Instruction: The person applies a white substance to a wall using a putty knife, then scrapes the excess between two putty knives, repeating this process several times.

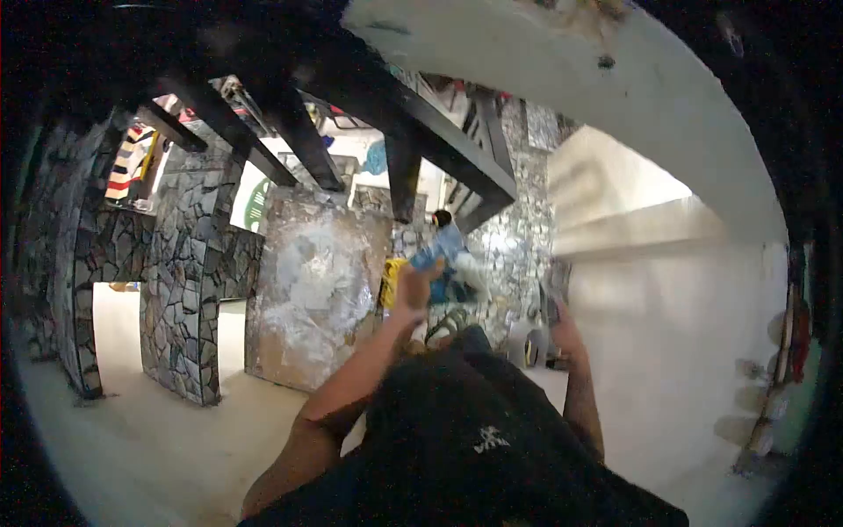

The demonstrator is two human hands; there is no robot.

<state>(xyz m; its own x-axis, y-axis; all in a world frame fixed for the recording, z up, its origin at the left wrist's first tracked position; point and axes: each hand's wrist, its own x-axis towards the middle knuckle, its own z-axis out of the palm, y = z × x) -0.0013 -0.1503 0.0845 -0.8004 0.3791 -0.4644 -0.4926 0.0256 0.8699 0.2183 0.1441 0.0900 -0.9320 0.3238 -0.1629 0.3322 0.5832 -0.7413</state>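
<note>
My left hand (414,288) reaches forward in the middle of the view, its fingers closed. A blue item (428,257) shows right at its fingertips; blur hides what kind of thing it is. To the right, my right hand (566,332) is held lower, close to the pale wall, and looks closed around a greyish, smeared object (552,297). Beyond the left hand are a yellow container (392,283) and a pale blue and clear plastic-looking heap (461,268). My sandalled foot (448,325) shows below them.
A large brown board (320,290) with white smears is at the left. Stone-patterned pillars (180,281) stand farther left. Dark railing beams (413,132) slant overhead, and a pale wall (667,325) rises at the right. A green chair (255,206) is beyond the pillars.
</note>
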